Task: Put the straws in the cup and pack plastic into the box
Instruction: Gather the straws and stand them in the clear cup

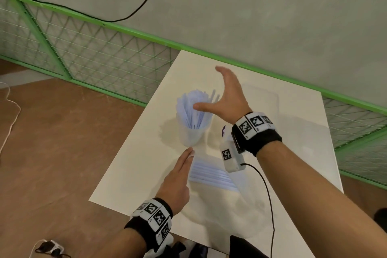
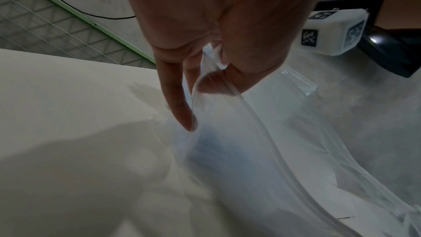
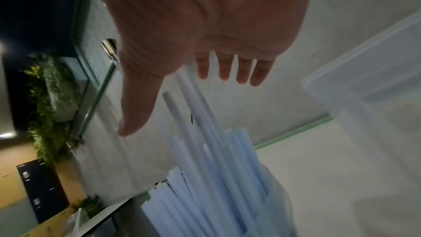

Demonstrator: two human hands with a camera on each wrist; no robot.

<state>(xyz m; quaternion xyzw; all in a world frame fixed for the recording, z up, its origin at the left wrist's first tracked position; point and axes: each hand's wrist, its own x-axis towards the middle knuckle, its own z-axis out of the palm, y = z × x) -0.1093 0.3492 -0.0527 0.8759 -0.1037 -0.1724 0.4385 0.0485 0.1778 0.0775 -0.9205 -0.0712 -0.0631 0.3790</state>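
Observation:
A translucent cup (image 1: 191, 136) stands on the white table (image 1: 136, 163), packed with pale blue straws (image 1: 192, 109). My right hand (image 1: 211, 90) hovers just above and to the right of the straw tips, fingers spread and holding nothing; the right wrist view shows the same straws (image 3: 205, 168) below the spread right hand (image 3: 176, 104). Nearer me lies a clear plastic zip bag (image 1: 211, 174) with several straws inside. My left hand (image 1: 186, 159) is at the bag's left end. In the left wrist view my left hand (image 2: 193, 100) pinches the bag's (image 2: 250, 150) zip edge between thumb and fingers.
A clear plastic box (image 1: 259, 98) sits at the table's back right, also seen as the box (image 3: 364, 71) past my right fingers. A green mesh fence (image 1: 94, 52) runs behind the table, with brown floor (image 1: 52, 142) to the left. A black cable (image 1: 266, 190) hangs from my right wrist.

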